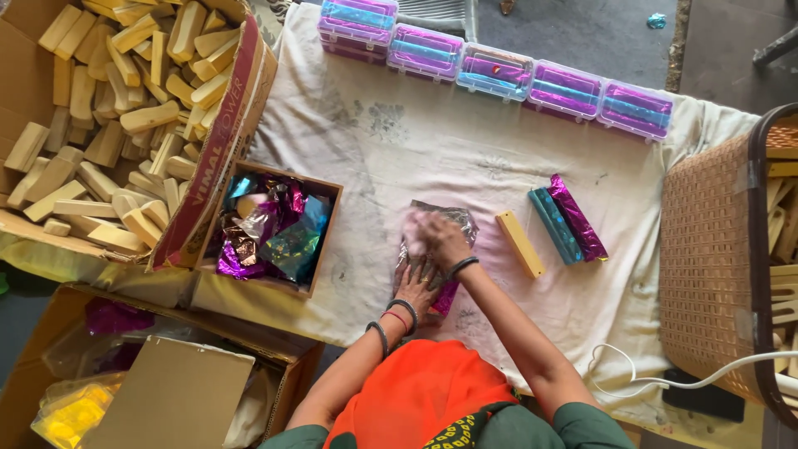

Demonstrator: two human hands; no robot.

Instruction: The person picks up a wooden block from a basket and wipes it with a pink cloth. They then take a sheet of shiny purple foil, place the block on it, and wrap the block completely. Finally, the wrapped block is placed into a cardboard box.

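My left hand [418, 285] presses flat on a shiny foil sheet [460, 221] spread on the white cloth [399, 158]. My right hand [434, 235], blurred by motion, is closed over something on the same sheet; a purple foil edge [446, 298] shows beneath the left hand. I cannot see what lies under the hands. To the right lie a bare yellow bar [519, 244], a teal-wrapped bar [555, 224] and a purple-wrapped bar [577, 218].
A small box of crumpled coloured foil sheets [270, 229] sits left of the hands. A big carton of unwrapped yellow bars [116, 108] stands at the left. Clear plastic boxes of wrapped bars [499, 71] line the far edge. A woven basket [715, 258] and white cable [665, 381] are right.
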